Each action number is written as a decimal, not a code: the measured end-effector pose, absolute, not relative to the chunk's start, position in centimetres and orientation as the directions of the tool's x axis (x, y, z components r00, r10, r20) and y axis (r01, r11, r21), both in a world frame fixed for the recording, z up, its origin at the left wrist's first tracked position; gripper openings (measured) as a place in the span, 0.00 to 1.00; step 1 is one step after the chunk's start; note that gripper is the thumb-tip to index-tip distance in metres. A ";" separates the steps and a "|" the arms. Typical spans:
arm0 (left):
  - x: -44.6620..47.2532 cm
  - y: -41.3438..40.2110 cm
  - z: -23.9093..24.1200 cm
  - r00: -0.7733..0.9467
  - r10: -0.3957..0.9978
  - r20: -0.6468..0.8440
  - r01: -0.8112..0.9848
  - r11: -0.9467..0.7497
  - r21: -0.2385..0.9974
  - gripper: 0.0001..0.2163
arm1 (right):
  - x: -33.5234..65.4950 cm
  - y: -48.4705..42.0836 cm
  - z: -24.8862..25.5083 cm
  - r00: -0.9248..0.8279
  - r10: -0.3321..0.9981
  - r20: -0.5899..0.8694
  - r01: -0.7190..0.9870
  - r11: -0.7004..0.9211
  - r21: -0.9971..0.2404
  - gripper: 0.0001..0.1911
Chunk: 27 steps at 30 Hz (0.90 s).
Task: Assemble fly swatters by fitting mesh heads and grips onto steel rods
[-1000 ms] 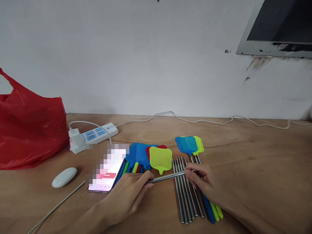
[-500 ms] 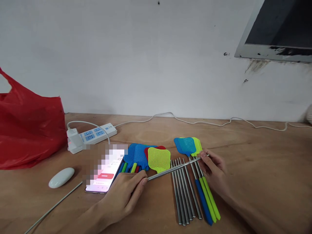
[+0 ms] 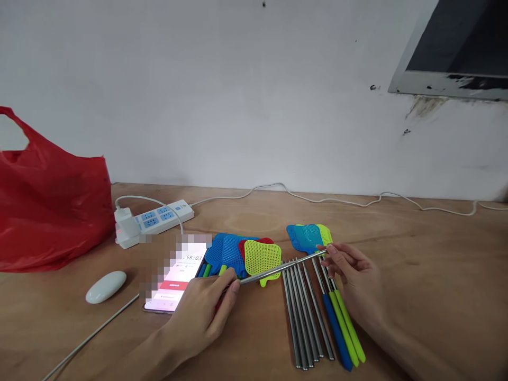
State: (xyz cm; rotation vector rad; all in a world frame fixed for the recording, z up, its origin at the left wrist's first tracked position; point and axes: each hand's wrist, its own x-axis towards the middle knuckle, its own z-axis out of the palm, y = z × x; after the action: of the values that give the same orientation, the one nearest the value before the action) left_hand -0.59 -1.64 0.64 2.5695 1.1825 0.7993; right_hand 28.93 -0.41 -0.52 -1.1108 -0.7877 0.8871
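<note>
A thin metal rod (image 3: 283, 267) slants across the middle, held up over the table between my two hands. My left hand (image 3: 204, 304) is closed round its thicker lower end. At the thin upper end, my right hand (image 3: 353, 270) pinches the tip between thumb and fingers. Beneath it lies a row of several loose metal rods (image 3: 307, 323). Right of these are fly swatters with a blue head (image 3: 305, 238), a blue handle (image 3: 336, 330) and yellow-green handles (image 3: 349, 328). Left of the row, a yellow-green swatter head (image 3: 262, 259) overlaps blue heads (image 3: 232, 251) and a red one (image 3: 254, 244).
A lit phone (image 3: 180, 275) lies left of the swatter heads, partly blurred out. Behind it are a white power strip (image 3: 159, 222) and a cable (image 3: 325, 200) along the wall. A white mouse-shaped object (image 3: 106, 287) and a red plastic bag (image 3: 55, 211) are farther left.
The view has shifted slightly, so the scene sits a little farther right. My right fingers have changed their grip at the rod's thin end, while my left hand keeps its hold.
</note>
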 end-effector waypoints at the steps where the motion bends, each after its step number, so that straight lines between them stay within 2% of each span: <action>1: -0.6 -1.7 0.6 0.526 0.759 0.384 0.651 -0.650 0.393 0.12 | 28.9 -0.5 -0.5 0.436 0.896 0.083 -0.196 0.185 -0.963 0.19; 10: -0.4 -1.7 0.0 0.502 0.797 0.335 0.690 -0.603 0.401 0.13 | 27.3 -2.3 0.6 0.169 0.986 0.006 -0.287 0.055 -0.957 0.33; 12: -0.3 -1.7 -0.5 0.504 0.783 0.364 0.676 -0.620 0.398 0.12 | 27.0 -2.6 0.4 0.076 0.997 0.015 -0.247 0.034 -0.968 0.34; 15: -0.1 -1.9 -1.0 0.502 0.762 0.409 0.662 -0.643 0.385 0.11 | 27.0 -3.1 -0.2 -0.176 0.984 -0.020 -0.140 -0.045 -0.989 0.39; 17: 0.0 -2.0 -1.0 0.501 0.769 0.397 0.675 -0.634 0.378 0.11 | 27.3 -3.3 -0.5 -0.250 0.968 -0.020 -0.095 -0.045 -0.994 0.40; 25: -0.1 -1.9 -1.2 0.490 0.757 0.432 0.691 -0.640 0.337 0.11 | 27.6 -3.5 -0.3 -0.303 0.953 0.002 -0.048 -0.013 -0.999 0.40; 27: -0.1 -2.0 -1.0 0.496 0.771 0.399 0.695 -0.628 0.349 0.11 | 27.5 -3.5 -0.2 -0.293 0.956 0.014 -0.058 -0.004 -0.998 0.39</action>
State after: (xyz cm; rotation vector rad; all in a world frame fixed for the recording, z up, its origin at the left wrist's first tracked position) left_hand -0.05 -2.00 -0.98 2.5919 1.2787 0.8022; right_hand 27.54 -3.46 -0.21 -1.0061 -1.3810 1.4474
